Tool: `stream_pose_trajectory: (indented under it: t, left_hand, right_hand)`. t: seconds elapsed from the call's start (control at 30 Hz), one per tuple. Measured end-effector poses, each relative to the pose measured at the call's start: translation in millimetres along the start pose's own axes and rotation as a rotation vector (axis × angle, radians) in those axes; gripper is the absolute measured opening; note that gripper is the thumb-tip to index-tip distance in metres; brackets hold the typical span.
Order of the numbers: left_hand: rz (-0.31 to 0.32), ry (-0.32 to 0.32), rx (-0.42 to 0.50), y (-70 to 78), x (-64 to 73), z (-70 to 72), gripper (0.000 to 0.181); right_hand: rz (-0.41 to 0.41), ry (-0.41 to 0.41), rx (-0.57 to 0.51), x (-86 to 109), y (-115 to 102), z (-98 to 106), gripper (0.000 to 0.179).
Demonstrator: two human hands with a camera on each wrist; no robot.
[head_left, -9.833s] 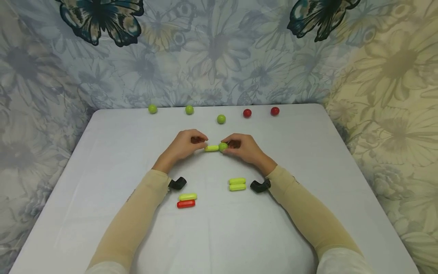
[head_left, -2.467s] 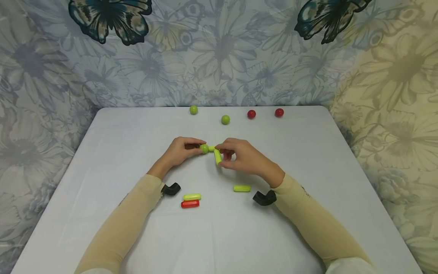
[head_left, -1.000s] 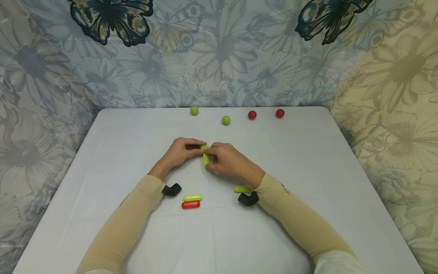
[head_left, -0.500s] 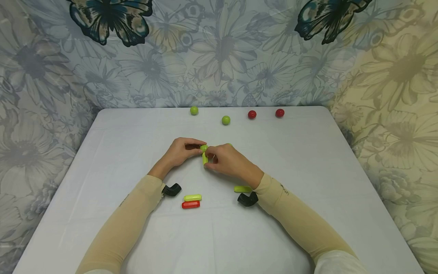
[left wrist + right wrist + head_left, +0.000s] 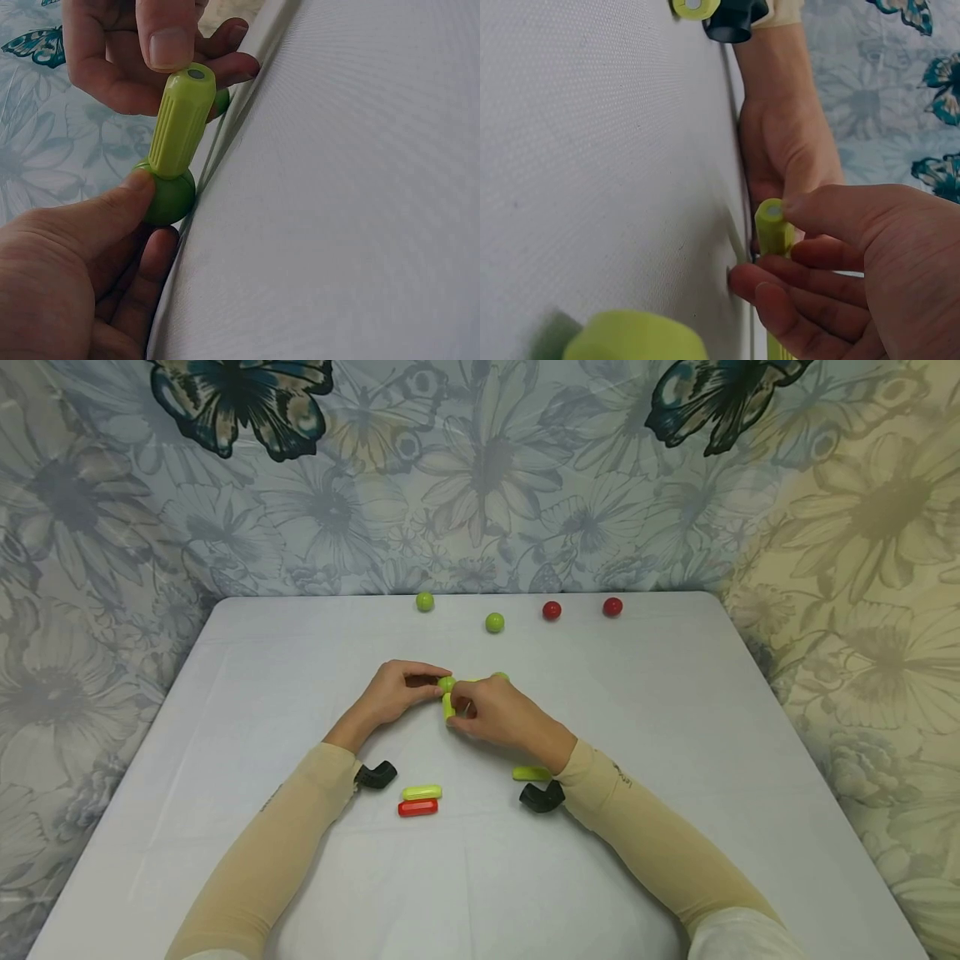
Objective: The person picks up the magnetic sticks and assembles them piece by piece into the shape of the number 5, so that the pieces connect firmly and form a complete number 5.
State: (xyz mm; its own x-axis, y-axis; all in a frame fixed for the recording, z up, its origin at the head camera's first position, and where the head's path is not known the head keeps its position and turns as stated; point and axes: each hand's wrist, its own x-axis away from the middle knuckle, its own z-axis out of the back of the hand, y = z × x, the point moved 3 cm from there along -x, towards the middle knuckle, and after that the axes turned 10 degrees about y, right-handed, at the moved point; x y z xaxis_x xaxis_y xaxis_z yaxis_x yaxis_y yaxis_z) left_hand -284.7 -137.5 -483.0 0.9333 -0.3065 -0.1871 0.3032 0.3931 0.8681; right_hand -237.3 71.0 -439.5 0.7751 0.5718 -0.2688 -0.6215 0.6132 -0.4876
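My left hand (image 5: 393, 695) pinches a green magnetic ball (image 5: 172, 201) between thumb and fingers. A yellow-green magnetic rod (image 5: 180, 127) touches that ball at one end and points toward me in the head view. My right hand (image 5: 501, 714) holds this rod, its thumb at the free end, where a grey magnet disc shows in the left wrist view. Behind my right hand, another green ball (image 5: 501, 676) and a sliver of a second yellow-green rod (image 5: 472, 680) peek out, mostly hidden.
Two green balls, one at the back edge (image 5: 425, 602), and two red balls (image 5: 552, 610) line the far side of the white table (image 5: 300, 635). Nearer me, a yellow-green rod (image 5: 422, 792) lies against a red rod (image 5: 417, 808). Another yellow-green rod (image 5: 529, 773) sits beside my right wrist.
Since the oldest frame, the leftmost back ball and one rod of the right pair have left their places. My right hand has brought a rod leftward to the ball; lately both hands barely move.
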Motion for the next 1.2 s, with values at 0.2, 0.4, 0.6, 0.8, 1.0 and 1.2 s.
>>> stream_pose_trajectory:
  t: [0.2, 0.4, 0.6, 0.8, 1.0, 1.2]
  left_hand:
    - [0.005, 0.002, 0.009, -0.2, -0.3, 0.9, 0.030]
    - [0.009, 0.001, 0.015, -1.6, -1.6, 0.3, 0.030]
    - [0.017, 0.001, 0.024, -1.4, -1.3, 0.3, 0.030]
    - [0.011, -0.001, 0.027, -1.8, -0.8, -0.1, 0.030]
    - [0.012, -0.003, 0.026, -1.1, -0.6, -0.3, 0.030]
    - [0.016, -0.003, 0.026, -1.4, -0.2, -0.4, 0.031]
  right_hand:
    - [-0.027, -0.014, -0.004, -0.2, -1, -1, 0.015]
    - [-0.033, -0.027, -0.017, -0.1, -2, -1, 0.014]
    - [0.005, -0.023, -0.019, 0.3, 0, -2, 0.019]
    - [0.043, -0.019, 0.011, 0.5, 0, -3, 0.021]
    - [0.113, -0.001, 0.082, 1.2, -8, 1, 0.022]
    - [0.154, 0.005, 0.138, 2.0, -14, 4, 0.022]
